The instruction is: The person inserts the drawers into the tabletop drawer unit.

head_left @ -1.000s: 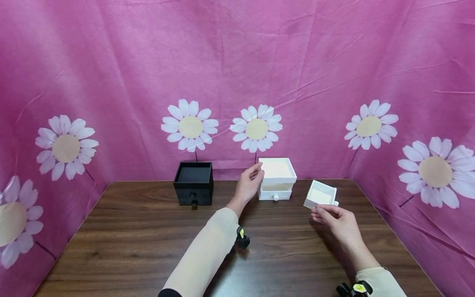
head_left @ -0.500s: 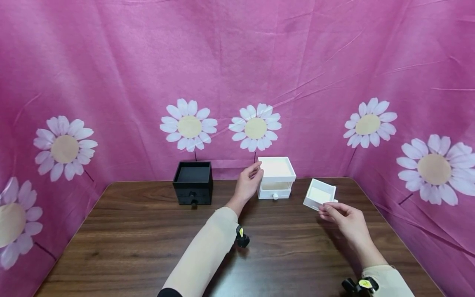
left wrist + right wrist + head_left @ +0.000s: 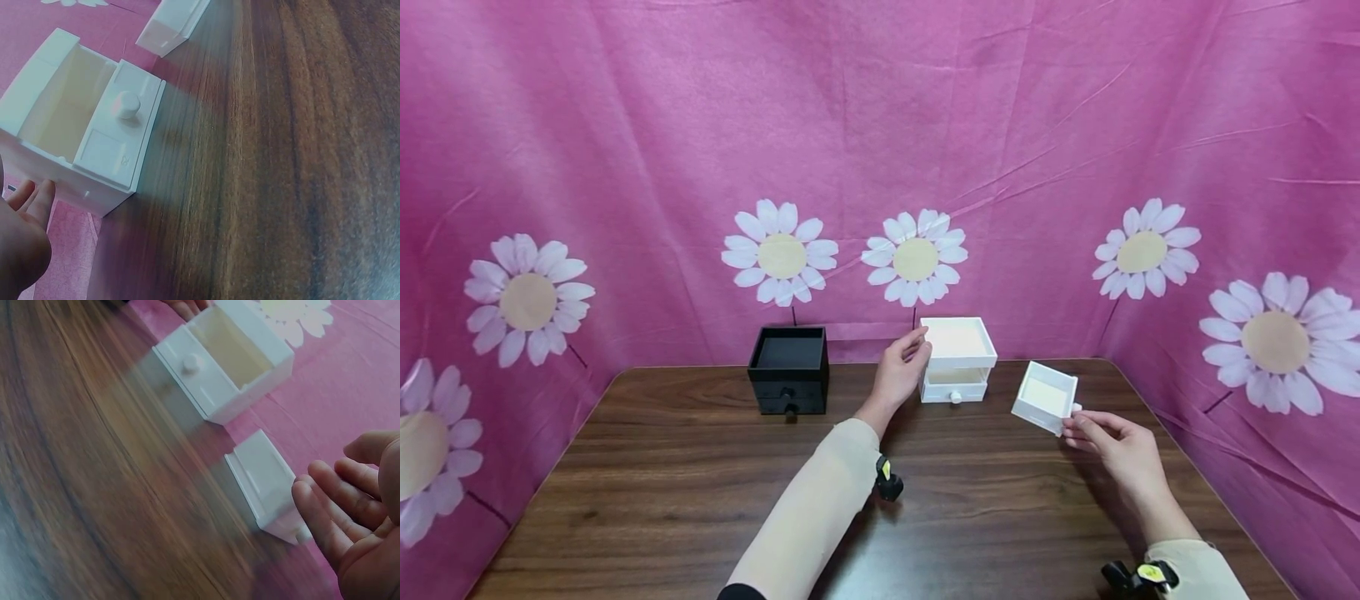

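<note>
A white mini drawer cabinet (image 3: 958, 360) stands at the back of the table, its upper slot bare and its lower drawer, with a round knob (image 3: 127, 105), pushed in. My left hand (image 3: 898, 375) is at the cabinet's left side, fingertips against the wall and nearly straight. To the right, a loose white drawer (image 3: 1045, 395) rests on the table with its open top up, turned so that its knob (image 3: 1077, 408) points right. Beside that knob end is my right hand (image 3: 1123, 454), fingers extended at the drawer's near corner; in the right wrist view the thumb stands apart from the fingers.
A black drawer cabinet (image 3: 788, 371) with knobs stands to the left of the white one. Behind the brown wooden table (image 3: 685, 500) hangs a pink cloth (image 3: 850, 125) printed with white daisies, which also lines both sides.
My right hand has slid right along the loose drawer's near side to its knob end. The drawer lies almost unmoved. The left hand keeps its place at the white cabinet.
</note>
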### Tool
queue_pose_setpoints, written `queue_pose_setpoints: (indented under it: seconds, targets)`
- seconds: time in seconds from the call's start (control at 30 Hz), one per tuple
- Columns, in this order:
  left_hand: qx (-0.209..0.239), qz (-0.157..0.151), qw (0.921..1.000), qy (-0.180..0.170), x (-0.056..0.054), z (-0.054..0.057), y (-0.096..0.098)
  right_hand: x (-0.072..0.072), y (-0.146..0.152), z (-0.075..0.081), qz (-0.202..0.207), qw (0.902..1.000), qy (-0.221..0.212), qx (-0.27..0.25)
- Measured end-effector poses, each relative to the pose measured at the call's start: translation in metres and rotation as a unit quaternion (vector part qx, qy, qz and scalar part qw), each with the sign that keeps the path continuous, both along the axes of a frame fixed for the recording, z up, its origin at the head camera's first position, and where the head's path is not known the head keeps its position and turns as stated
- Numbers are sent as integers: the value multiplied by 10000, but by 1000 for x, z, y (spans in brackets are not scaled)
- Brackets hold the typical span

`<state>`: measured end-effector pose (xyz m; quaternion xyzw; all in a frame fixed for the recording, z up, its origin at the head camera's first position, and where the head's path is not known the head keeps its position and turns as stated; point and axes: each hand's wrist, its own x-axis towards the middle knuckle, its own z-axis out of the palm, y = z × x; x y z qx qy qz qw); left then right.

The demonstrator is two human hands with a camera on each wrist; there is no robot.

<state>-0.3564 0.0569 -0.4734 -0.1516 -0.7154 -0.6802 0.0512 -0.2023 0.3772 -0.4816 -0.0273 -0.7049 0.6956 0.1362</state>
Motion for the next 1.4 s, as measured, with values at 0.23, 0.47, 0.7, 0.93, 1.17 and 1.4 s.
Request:
queue_pose_setpoints:
  seconds: [0.23,0.47,0.7,0.93,1.17,1.4]
  targets:
    - [-41,-1,10000,10,0,0,0,1,12,-3,-24,9999,88,-51]
    - [-83,-7,10000,-14,0,-1,-1,0,19,-6,-136,9998,137,1]
    - [-80,8,10000,-16,0,-1,-1,-1,24,-12,-294,9995,-96,58]
    - [-120,37,9998,-130,-1,-2,-1,-5,29,-14,-588,9966,-323,477]
    - [-71,20,9998,-163,1,-1,-3,-9,30,-14,-620,9907,-764,945]
    - [-95,-29,9997,-220,-1,-1,-2,-13,31,-10,-656,9844,-1001,1288]
